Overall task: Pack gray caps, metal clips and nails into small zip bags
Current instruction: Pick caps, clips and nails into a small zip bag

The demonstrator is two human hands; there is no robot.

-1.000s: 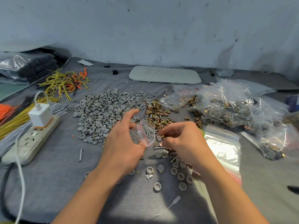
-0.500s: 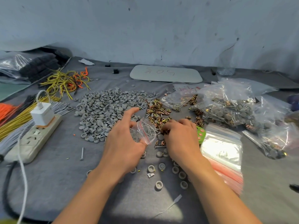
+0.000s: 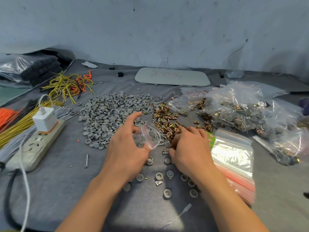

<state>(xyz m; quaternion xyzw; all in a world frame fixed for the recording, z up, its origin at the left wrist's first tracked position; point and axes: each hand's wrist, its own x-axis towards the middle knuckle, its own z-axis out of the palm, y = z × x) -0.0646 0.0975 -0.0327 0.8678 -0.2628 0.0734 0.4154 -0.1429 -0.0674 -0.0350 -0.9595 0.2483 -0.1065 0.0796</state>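
My left hand (image 3: pixel 127 148) pinches a small clear zip bag (image 3: pixel 148 137) with a red seal strip, held open just above the cloth. My right hand (image 3: pixel 189 146) lies palm down on the near end of the brass-coloured metal clips pile (image 3: pixel 165 118), fingers curled into the clips; whether it holds any is hidden. A large heap of gray caps (image 3: pixel 108 116) lies behind my left hand. Loose caps (image 3: pixel 167 193) and a few nails (image 3: pixel 86 161) are scattered in front of me. A stack of empty zip bags (image 3: pixel 232 156) lies at the right.
Filled bags (image 3: pixel 242 111) pile up at the back right. A power strip with a white charger (image 3: pixel 45 121) and wire bundles (image 3: pixel 66 84) occupy the left. A pale oval board (image 3: pixel 172 77) lies near the wall. The gray cloth (image 3: pixel 58 190) covers the table.
My right hand moved from beside the bag's mouth forward and down onto the clips pile. My left hand kept holding the bag in about the same place.
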